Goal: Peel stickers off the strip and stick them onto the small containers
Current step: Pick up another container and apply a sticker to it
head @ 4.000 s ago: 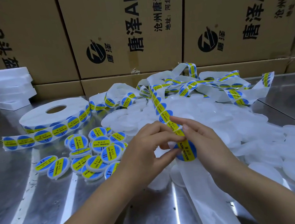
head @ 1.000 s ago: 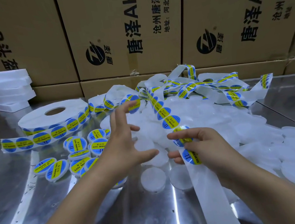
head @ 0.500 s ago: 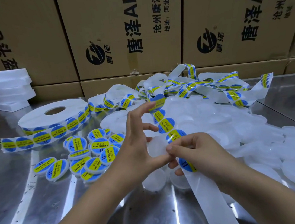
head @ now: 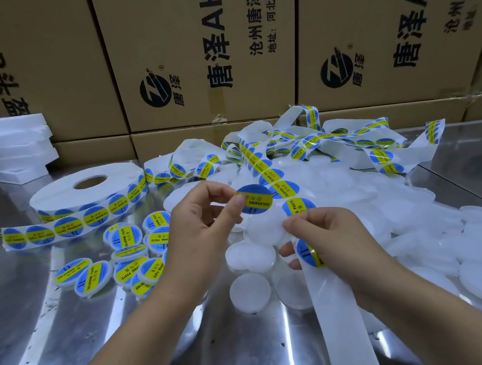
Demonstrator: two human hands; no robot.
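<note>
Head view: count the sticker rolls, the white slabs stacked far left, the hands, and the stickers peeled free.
Sticker roll: 1
White slabs in the stack: 5
Hands: 2, the left hand and the right hand, which grips the strip
Peeled sticker, pinched by the left hand: 1
Total: 9

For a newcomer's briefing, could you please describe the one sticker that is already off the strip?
From the big sticker roll lying flat on the left of the table, look right to the left hand raised over the white containers. It pinches a round blue sticker with a yellow band. Unlike its neighbours, it is free of the white backing strip.
</note>
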